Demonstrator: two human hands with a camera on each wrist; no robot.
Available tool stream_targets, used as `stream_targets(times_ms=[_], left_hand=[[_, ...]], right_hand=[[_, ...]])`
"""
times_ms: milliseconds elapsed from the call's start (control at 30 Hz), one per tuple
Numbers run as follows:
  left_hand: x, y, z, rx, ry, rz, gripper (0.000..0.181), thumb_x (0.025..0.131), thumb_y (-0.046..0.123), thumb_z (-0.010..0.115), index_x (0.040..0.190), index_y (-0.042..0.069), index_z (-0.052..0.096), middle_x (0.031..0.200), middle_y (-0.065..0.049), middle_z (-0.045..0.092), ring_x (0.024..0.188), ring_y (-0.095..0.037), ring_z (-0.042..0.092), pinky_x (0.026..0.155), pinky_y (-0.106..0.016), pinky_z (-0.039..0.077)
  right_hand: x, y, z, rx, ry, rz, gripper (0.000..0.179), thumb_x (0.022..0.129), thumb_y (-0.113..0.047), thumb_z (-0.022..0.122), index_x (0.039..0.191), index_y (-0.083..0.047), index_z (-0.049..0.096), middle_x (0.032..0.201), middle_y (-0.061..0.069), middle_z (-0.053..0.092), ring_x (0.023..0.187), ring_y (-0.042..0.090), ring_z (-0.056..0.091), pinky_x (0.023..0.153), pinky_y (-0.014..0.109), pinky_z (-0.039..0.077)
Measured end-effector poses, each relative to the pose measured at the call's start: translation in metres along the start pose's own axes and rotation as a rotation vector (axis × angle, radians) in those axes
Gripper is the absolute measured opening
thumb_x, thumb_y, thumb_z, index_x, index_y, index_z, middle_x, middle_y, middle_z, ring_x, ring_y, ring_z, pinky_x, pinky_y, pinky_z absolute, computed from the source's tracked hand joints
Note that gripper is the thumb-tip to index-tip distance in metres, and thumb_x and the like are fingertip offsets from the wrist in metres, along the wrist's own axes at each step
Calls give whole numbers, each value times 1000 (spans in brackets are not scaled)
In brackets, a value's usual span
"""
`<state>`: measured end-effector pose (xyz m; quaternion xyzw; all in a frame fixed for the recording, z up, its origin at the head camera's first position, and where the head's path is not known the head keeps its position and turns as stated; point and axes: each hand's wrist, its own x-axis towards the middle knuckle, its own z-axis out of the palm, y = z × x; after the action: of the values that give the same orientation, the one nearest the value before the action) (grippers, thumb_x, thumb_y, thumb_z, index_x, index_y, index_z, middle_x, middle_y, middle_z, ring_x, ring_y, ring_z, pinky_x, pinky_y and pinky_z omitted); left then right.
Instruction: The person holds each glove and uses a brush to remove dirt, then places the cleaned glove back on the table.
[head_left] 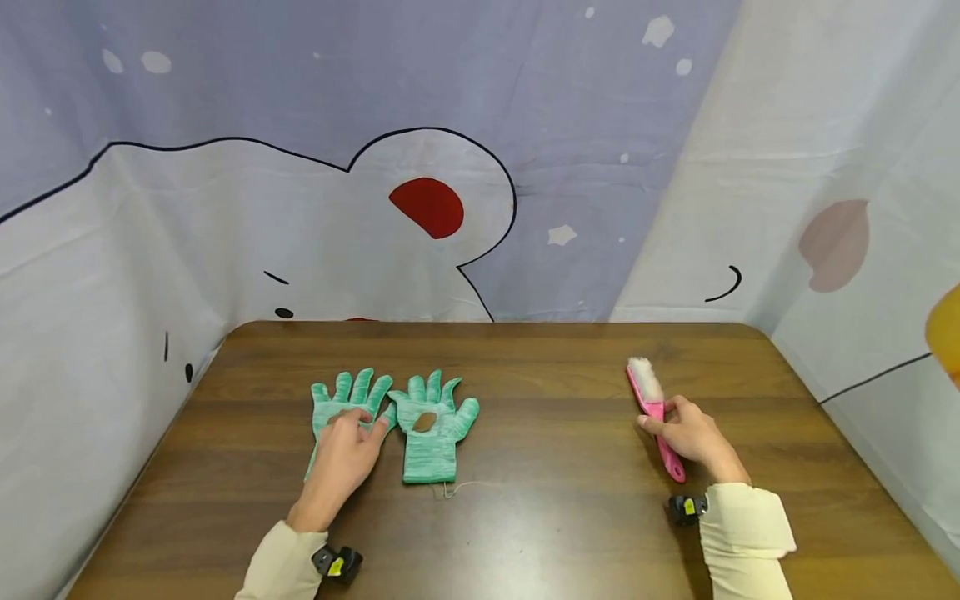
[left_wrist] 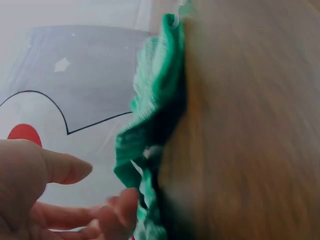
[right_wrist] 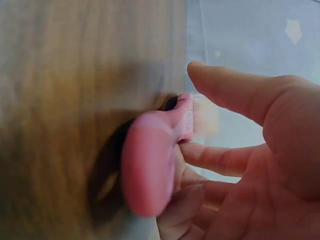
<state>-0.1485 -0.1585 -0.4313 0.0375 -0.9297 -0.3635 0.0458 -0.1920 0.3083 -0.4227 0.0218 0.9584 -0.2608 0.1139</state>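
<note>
While the left hand (head_left: 347,448) lies over the palm of the left green glove (head_left: 341,406), its fingers resting on the knit and the thumb standing free in the left wrist view, the right hand (head_left: 693,433) has its fingers curled against the handle of the pink brush (head_left: 656,418), which lies flat on the wooden surface (head_left: 540,508); the thumb stands off the handle in the right wrist view, so the grip looks only half made. The two hands are well apart, one toward each side. By my reading, this is the pick-up step: glove pinned down, brush being gathered. The next move seems to call for closing the thumb onto the handle, lifting the brush with its white bristles (head_left: 644,374) turned downward, and carrying it across to the gloves. A second green glove (head_left: 432,427), with a hole in its palm and a loose thread at the cuff, lies just beside the first. Between brush and gloves runs an open stretch of bare wood. The surface's far edge meets the printed cloth backdrop (head_left: 420,208) close behind the glove fingertips, and the right edge is near the brush, so room is wider toward the person.
</note>
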Motion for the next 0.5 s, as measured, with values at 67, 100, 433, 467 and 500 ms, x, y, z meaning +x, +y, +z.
stream_targets(times_ms=[67,100,433,467,500], left_hand=[[0,3,2,-17,-31,-16,38,93,28,52,109,-6,58,78,-8,64,77,-23,61,71,-44,48],[1,4,3,-26,-52,-26,40,93,29,52,110,-7,57,79,-8,64,77,-22,61,70,-43,48],[12,16,20,-95,-131,-109,43,94,34,50,109,-6,54,58,-3,51,48,-12,43,47,-28,37],[13,18,23,-91,-131,-109,42,94,35,50,105,-6,54,54,-2,46,44,-12,38,45,-28,34],[14,19,25,-89,-131,-109,41,94,35,50,101,-5,54,53,-2,41,42,-12,34,43,-27,32]], right_hand=[[-2,1,2,15,-2,2,69,86,-47,58,119,11,41,90,14,59,75,21,55,64,36,46],[-3,1,2,22,0,0,69,86,-46,59,119,11,41,90,14,60,74,20,55,64,36,46],[3,-1,10,23,36,31,58,81,-33,69,115,6,42,88,16,61,74,23,57,62,35,45],[3,-2,10,27,36,29,56,81,-31,69,114,6,42,88,16,61,74,23,57,61,34,45],[4,-3,11,30,34,30,55,81,-30,69,114,6,42,88,17,61,73,23,57,60,34,45]])
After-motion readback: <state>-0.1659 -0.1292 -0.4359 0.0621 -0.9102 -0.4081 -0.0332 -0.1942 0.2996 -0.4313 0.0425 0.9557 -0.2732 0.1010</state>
